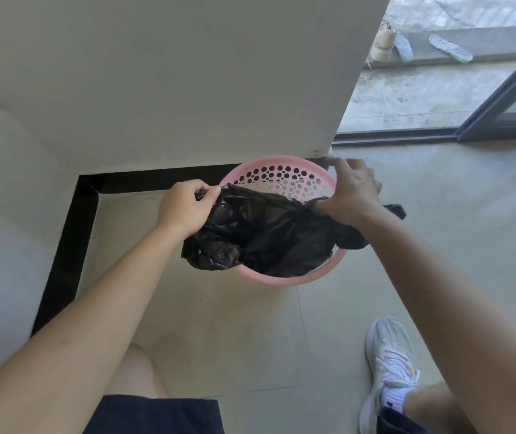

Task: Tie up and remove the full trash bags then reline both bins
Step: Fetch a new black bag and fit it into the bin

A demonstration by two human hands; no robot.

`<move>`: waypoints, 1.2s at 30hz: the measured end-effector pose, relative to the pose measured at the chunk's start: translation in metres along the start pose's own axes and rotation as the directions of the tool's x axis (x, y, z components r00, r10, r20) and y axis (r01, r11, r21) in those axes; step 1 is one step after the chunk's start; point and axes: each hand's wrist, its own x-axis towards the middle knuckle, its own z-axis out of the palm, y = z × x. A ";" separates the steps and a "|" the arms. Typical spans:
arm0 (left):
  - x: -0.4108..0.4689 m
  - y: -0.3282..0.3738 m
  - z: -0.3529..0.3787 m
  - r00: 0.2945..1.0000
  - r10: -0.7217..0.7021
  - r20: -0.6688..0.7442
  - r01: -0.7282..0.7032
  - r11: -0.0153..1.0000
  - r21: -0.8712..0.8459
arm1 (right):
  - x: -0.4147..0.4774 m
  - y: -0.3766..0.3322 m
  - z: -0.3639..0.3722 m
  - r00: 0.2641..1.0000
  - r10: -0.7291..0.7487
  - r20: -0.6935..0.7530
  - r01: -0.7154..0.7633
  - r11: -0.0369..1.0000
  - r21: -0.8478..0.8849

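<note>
A pink perforated bin (281,180) stands on the floor against the base of a white wall. A black trash bag (266,233) lies crumpled across the bin's mouth and hangs over the left and right of its rim. My left hand (184,208) pinches the bag's edge at the bin's left rim. My right hand (353,189) holds the bag's edge over the right rim, with its fingers curled toward the far rim. The inside of the bin is mostly hidden by the bag.
A white wall (187,89) with a black skirting strip (72,239) closes the back and left. A dark sliding-door track (406,137) is at the right, with shoes and insoles (385,45) outside. My white sneaker (388,364) is on the tiled floor at lower right.
</note>
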 end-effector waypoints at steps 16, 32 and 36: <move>0.012 0.010 0.042 0.951 -0.078 -0.301 -0.019 0.951 -0.308 | -0.045 -0.054 0.017 0.869 -0.494 -0.041 0.479 0.859 -0.180; 0.028 -0.019 0.030 0.977 -0.089 -0.192 0.066 0.990 -0.121 | 0.038 0.010 0.018 0.961 -0.271 0.051 0.274 0.921 -0.277; 0.040 -0.023 0.038 0.991 -0.119 -0.062 0.112 0.989 -0.100 | 0.056 0.003 0.031 0.967 -0.190 0.169 0.229 0.938 -0.261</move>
